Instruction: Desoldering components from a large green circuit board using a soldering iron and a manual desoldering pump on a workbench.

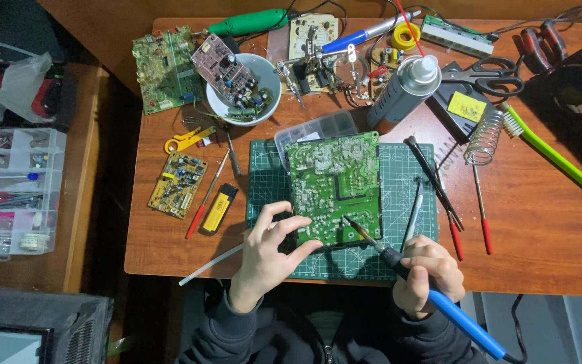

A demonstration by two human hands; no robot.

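Observation:
A large green circuit board (335, 182) lies solder side up on a green cutting mat (399, 175). My left hand (267, 253) grips the board's near left corner with the fingers curled over its edge. My right hand (428, 273) holds a blue-handled soldering iron (439, 300); its dark tip touches the board near the lower middle. Tweezers (413, 214) lie on the mat just above my right hand.
On the wooden table: a yellow circuit board (177, 184), a yellow lighter (219, 208), a white bowl (264, 101) holding a board, a grey spray can (404, 91), scissors (490, 75), a coil iron stand (483, 138), screwdrivers (483, 216), a green brush (554, 154). A clear parts organiser (13, 192) sits left.

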